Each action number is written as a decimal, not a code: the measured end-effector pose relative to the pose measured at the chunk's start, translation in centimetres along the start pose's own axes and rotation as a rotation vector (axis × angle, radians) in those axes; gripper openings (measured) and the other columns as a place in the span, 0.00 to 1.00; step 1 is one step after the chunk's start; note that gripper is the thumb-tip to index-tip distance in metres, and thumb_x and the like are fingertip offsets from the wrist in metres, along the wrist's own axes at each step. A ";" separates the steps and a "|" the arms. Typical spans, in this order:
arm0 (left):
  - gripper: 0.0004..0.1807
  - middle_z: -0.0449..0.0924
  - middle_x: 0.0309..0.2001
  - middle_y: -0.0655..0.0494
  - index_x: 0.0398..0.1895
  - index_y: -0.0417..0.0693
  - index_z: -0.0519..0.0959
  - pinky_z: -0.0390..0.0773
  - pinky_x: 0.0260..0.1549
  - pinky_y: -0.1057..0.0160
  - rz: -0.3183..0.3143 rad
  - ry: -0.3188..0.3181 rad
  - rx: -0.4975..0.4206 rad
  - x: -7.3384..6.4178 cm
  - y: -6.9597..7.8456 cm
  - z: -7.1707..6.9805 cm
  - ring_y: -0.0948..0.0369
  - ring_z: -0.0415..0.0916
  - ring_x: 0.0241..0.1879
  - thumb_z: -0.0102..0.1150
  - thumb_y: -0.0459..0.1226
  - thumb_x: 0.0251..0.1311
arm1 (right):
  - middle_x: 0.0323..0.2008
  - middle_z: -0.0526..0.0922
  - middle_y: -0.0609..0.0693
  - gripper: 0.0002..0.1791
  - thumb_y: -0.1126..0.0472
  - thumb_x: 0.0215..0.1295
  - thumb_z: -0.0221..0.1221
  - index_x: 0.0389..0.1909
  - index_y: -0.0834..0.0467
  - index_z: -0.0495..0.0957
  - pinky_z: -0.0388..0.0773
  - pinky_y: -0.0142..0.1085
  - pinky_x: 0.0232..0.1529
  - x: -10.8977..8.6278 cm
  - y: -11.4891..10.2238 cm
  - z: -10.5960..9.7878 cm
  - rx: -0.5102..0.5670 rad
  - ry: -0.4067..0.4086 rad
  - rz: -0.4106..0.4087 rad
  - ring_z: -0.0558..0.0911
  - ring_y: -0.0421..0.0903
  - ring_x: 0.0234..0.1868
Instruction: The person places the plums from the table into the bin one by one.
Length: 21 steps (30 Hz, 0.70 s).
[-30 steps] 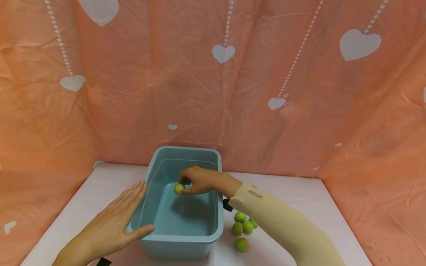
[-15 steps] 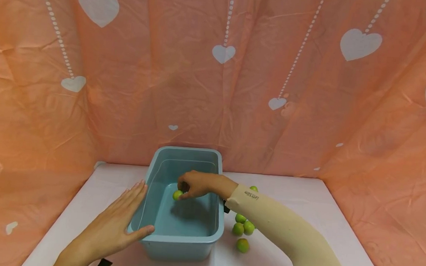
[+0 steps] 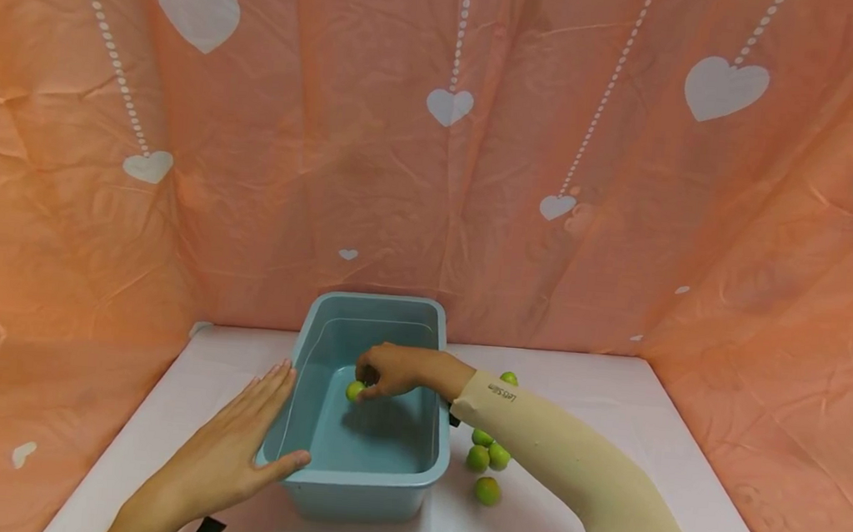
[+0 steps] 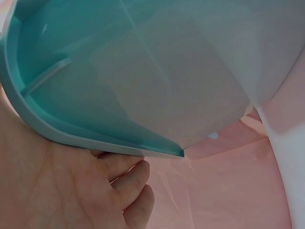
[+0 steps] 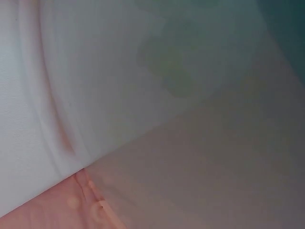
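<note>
A blue-grey plastic basin (image 3: 352, 494) stands on the white table. Against its left rim rests my left hand (image 3: 220, 442), fingers straight and thumb over the near left corner. In the left wrist view, the palm (image 4: 57, 186) lies along the outside of the rim. My right hand (image 3: 396, 370) reaches over the right wall into the basin, pinching a green lime (image 3: 355, 391) low above or on the floor; I cannot tell whether the lime touches it. The right wrist view is hazy and does not show the hand.
Several loose limes (image 3: 487, 490) lie on the table right of the basin, partly under the sleeved right forearm (image 3: 562, 452). One more lime (image 3: 509, 378) sits farther back. An orange cloth with white hearts (image 3: 438, 217) surrounds the table (image 3: 597, 396) at the back and sides.
My right hand has lowered slightly toward the near side with the lime, then stays almost still. The left hand keeps its place on the rim.
</note>
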<state>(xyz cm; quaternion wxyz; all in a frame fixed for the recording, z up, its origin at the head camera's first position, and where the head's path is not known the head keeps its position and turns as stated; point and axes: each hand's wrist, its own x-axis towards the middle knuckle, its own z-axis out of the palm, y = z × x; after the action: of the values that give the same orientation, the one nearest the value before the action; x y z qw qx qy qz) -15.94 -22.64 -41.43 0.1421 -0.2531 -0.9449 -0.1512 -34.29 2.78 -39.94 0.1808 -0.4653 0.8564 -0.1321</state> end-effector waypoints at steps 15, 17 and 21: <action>0.56 0.53 0.85 0.41 0.85 0.36 0.56 0.28 0.77 0.79 -0.021 -0.013 -0.016 0.1 0.1 0.0 0.43 0.53 0.83 0.63 0.65 0.70 | 0.48 0.89 0.50 0.15 0.56 0.76 0.67 0.56 0.60 0.86 0.82 0.28 0.51 -1.2 0.0 -1.1 -0.001 0.093 -0.063 0.86 0.40 0.47; 0.56 0.52 0.86 0.42 0.85 0.36 0.56 0.27 0.76 0.79 -0.029 -0.020 -0.022 0.1 0.1 0.0 0.42 0.53 0.83 0.62 0.66 0.69 | 0.50 0.89 0.52 0.16 0.56 0.77 0.66 0.57 0.60 0.85 0.82 0.29 0.53 -1.4 0.2 -1.3 0.006 0.107 -0.068 0.86 0.42 0.50; 0.56 0.53 0.85 0.42 0.85 0.37 0.57 0.26 0.75 0.80 -0.028 -0.016 -0.019 0.1 0.2 -0.1 0.42 0.53 0.83 0.64 0.65 0.69 | 0.52 0.89 0.52 0.15 0.56 0.78 0.66 0.58 0.60 0.85 0.83 0.31 0.57 -2.2 0.6 -1.6 0.031 0.141 -0.069 0.87 0.43 0.52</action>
<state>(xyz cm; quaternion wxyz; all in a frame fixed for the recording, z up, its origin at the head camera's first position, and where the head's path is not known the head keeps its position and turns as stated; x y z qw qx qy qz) -15.96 -22.48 -41.28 0.1300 -0.2424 -0.9481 -0.1599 -34.28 5.04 -38.31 0.1228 -0.4811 0.8484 -0.1837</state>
